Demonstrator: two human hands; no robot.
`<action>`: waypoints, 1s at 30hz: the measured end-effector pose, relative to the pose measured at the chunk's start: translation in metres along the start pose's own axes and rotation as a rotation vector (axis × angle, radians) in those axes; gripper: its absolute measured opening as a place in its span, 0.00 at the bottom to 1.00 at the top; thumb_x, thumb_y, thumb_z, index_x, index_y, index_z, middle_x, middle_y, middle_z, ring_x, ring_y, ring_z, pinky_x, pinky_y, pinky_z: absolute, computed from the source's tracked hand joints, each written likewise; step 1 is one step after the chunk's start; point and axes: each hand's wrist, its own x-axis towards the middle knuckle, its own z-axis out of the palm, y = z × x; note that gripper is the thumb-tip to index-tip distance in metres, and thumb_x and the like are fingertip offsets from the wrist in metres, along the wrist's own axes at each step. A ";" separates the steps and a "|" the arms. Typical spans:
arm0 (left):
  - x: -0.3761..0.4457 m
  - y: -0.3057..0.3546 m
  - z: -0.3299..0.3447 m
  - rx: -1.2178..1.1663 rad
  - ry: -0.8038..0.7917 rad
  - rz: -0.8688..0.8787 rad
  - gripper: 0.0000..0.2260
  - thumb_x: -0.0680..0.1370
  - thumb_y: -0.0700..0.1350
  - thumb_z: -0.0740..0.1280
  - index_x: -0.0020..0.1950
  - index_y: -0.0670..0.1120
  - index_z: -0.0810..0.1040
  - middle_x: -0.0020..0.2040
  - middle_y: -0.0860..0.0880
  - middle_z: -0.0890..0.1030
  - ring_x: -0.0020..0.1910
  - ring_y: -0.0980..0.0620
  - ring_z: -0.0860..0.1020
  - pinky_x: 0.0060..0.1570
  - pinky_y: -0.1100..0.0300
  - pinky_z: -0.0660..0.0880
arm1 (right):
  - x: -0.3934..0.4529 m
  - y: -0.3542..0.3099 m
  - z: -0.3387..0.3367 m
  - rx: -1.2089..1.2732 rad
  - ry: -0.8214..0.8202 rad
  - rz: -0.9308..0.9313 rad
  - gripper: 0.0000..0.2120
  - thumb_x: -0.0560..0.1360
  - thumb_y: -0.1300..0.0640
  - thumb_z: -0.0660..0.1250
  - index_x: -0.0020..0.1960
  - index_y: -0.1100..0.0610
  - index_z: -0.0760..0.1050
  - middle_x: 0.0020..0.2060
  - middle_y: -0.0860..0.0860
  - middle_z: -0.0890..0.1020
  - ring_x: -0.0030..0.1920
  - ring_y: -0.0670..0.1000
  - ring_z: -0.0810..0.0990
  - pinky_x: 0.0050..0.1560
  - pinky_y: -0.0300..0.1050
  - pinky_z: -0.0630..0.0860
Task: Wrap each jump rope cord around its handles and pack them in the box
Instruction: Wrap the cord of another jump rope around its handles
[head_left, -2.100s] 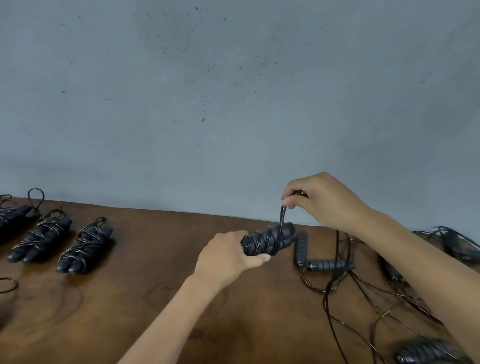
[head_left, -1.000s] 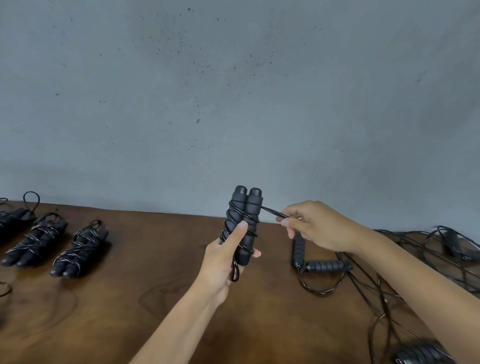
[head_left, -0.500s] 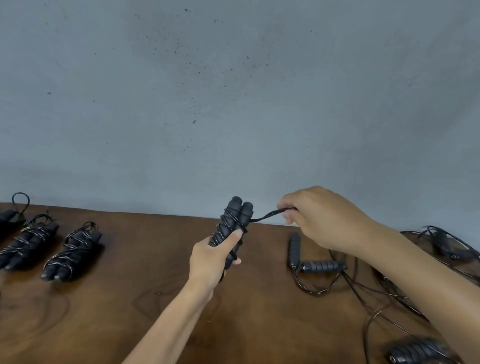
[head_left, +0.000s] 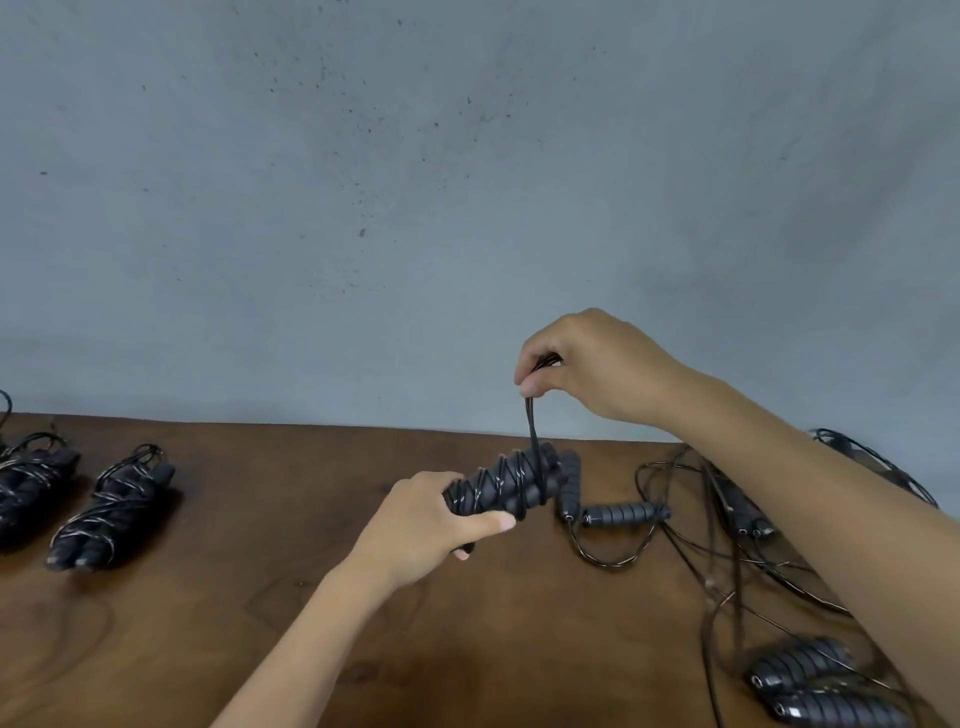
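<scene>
Jump rope (head_left: 511, 480): black, cord-wrapped | left grip (head_left: 415, 525) clasps handles | right grip (head_left: 587, 364) pinches cord end

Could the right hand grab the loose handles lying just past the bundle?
Probably not yet. The right hand is pinching the cord of the bundle; the handles lie bare on the table, nothing over them.

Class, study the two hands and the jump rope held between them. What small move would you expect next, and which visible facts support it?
Probably tucking the cord loop under a wrap. The left hand grips the paired handles, already criss-crossed with cord, and the right hand pinches only a short taut loop above them, so little cord seems left to wind.
</scene>
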 end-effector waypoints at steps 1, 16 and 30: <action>-0.001 0.002 -0.001 0.006 -0.020 0.031 0.18 0.71 0.59 0.79 0.40 0.48 0.79 0.36 0.48 0.84 0.36 0.52 0.85 0.48 0.54 0.79 | 0.003 0.005 0.001 0.057 -0.002 0.002 0.02 0.76 0.54 0.75 0.48 0.49 0.86 0.43 0.41 0.86 0.47 0.40 0.83 0.54 0.46 0.79; -0.017 0.010 -0.001 -0.472 0.091 0.082 0.06 0.78 0.48 0.75 0.45 0.46 0.85 0.37 0.39 0.86 0.30 0.51 0.75 0.30 0.64 0.68 | -0.021 0.048 0.039 0.626 0.055 0.112 0.08 0.78 0.54 0.72 0.44 0.56 0.87 0.35 0.51 0.85 0.27 0.40 0.71 0.31 0.30 0.67; -0.010 0.014 0.011 -0.948 0.301 -0.119 0.22 0.71 0.58 0.72 0.54 0.42 0.82 0.45 0.32 0.85 0.27 0.55 0.77 0.34 0.65 0.72 | -0.050 0.004 0.064 0.388 0.185 0.163 0.09 0.83 0.54 0.65 0.53 0.51 0.84 0.39 0.39 0.85 0.48 0.49 0.84 0.56 0.42 0.77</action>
